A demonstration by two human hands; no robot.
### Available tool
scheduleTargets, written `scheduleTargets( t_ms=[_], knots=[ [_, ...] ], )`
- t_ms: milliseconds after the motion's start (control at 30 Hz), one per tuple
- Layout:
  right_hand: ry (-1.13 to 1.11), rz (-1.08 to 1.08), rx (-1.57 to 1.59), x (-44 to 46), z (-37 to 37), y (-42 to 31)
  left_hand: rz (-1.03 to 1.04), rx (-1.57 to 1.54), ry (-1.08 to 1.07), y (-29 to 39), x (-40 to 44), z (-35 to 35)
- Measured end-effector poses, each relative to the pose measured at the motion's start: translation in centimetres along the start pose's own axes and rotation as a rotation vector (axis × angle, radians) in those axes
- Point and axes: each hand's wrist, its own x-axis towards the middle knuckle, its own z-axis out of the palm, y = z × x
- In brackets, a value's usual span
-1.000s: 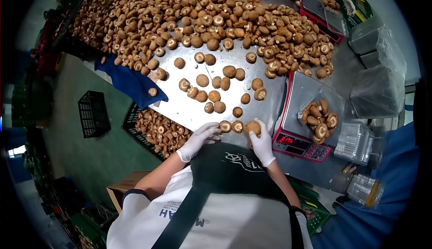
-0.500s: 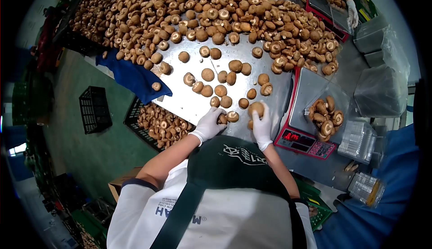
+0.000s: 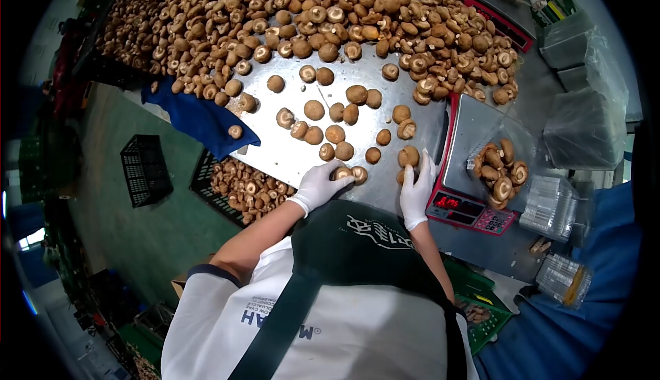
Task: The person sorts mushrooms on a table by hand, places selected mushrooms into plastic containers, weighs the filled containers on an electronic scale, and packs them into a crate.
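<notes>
Along the near edge of the metal table, a stem-up mushroom is grasped between the thumb and fingers of the gloved left hand, with a second mushroom lying just beside it. By the gloved right hand, a round-capped mushroom is met near the fingertips, and a partly hidden mushroom is seen below; whether either is gripped cannot be told. Both hands are kept low and close to the body, probably so that small caps can be reached without stretching. Loose mushrooms are spread apart in front, which likely lets each be seen and picked singly, while the dense heap is left farther back. At the right, a clear-wrapped bunch is borne by the red scale, presumably set within easy reach so that its lit display can be read.
</notes>
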Motion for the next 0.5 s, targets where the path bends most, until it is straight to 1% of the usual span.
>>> scheduleTargets(
  t_ms=[100,133,233,267,333,367,433,500],
  knots=[
    [-0.006,-0.099,0.055,-0.8,-1.3,-1.8,-0.137,-0.527,-0.046,0.3,-0.2,0.5],
    [-0.029,-0.185,0.009,-0.9,-1.6,-2.5,-0.219,-0.663,-0.147,0.7,-0.2,0.1],
    [-0.503,0.129,0.466,-0.9,-1.9,-5.3,-0.203,-0.865,-0.138,1.9,-0.3,0.3],
    [-0.532,0.047,0.429,-1.1,-1.4,-5.8,-0.217,-0.925,-0.183,2.5,-0.5,0.1],
    [-0.579,-0.127,0.405,-1.0,-0.8,-7.0,-0.159,-0.904,-0.216,2.7,-0.8,0.4],
    [-0.571,-0.123,0.412,-1.4,-0.4,-6.6,-0.129,-0.893,-0.229,2.7,-0.9,0.4],
    [-0.757,0.063,0.42,-1.6,-1.1,-6.3,-0.086,-0.586,-0.175,2.2,-1.5,-1.0],
    [-0.719,0.078,0.402,-3.0,-0.3,-4.1,-0.046,-0.315,-0.094,2.1,-3.0,-2.6]
  ],
)
